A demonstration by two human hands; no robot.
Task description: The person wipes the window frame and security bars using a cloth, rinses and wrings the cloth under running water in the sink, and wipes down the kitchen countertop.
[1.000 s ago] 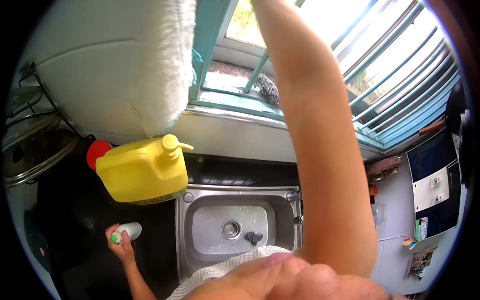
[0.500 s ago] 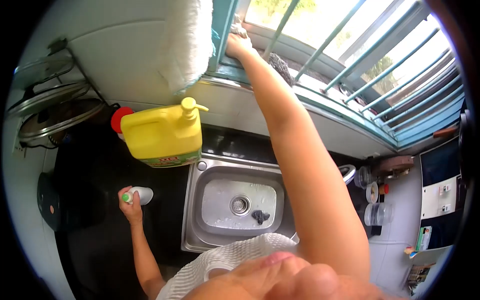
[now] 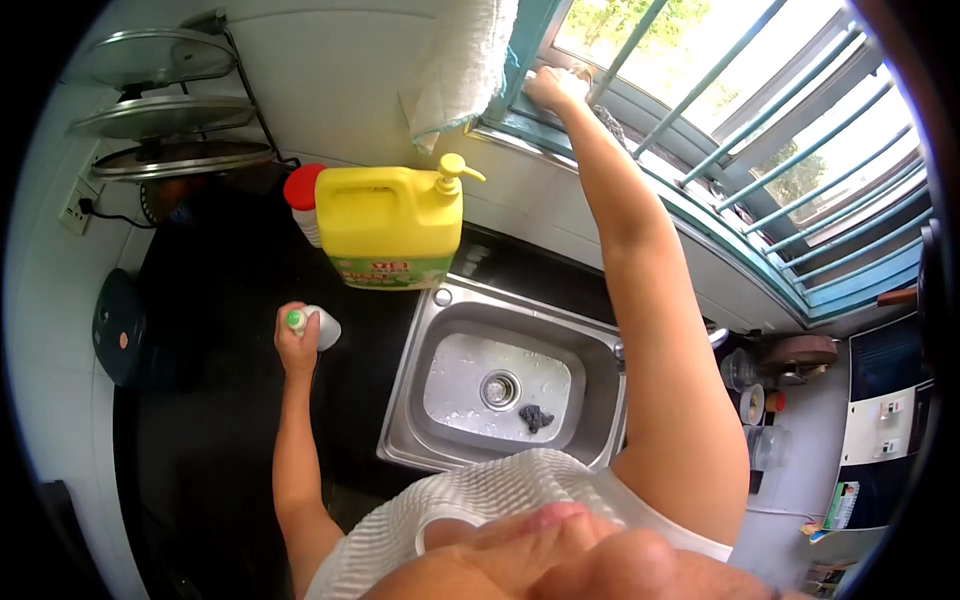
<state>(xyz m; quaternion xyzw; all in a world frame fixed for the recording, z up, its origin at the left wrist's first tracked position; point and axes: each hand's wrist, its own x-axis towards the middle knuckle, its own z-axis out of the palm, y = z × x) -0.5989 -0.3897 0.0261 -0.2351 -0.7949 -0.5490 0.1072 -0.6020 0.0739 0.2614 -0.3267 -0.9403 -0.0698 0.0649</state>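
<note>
My left hand (image 3: 297, 338) is wrapped round a white bottle (image 3: 326, 328) with a green cap, over the black counter left of the sink. My right hand (image 3: 556, 88) reaches up between the bars to the window ledge, its fingers closed on something pale and crumpled that I cannot make out. A grey scourer-like clump (image 3: 612, 124) is just right of that hand, partly behind the forearm. A large yellow pump jug (image 3: 388, 222) stands behind the left hand, next to a red-lidded container (image 3: 304, 188). A dark wet clump (image 3: 535, 418) lies in the steel sink (image 3: 500, 392).
A white towel (image 3: 462, 75) hangs left of the barred window (image 3: 735, 130). Pot lids (image 3: 165, 118) stand in a wall rack at upper left. Right of my right arm are the tap (image 3: 718, 338), clear jars (image 3: 768, 447) and a round brown board (image 3: 800, 350).
The view has shifted, so the counter objects appear higher and further right. My right hand, out of frame at first, now shows at the window ledge. My left hand still holds the bottle.
</note>
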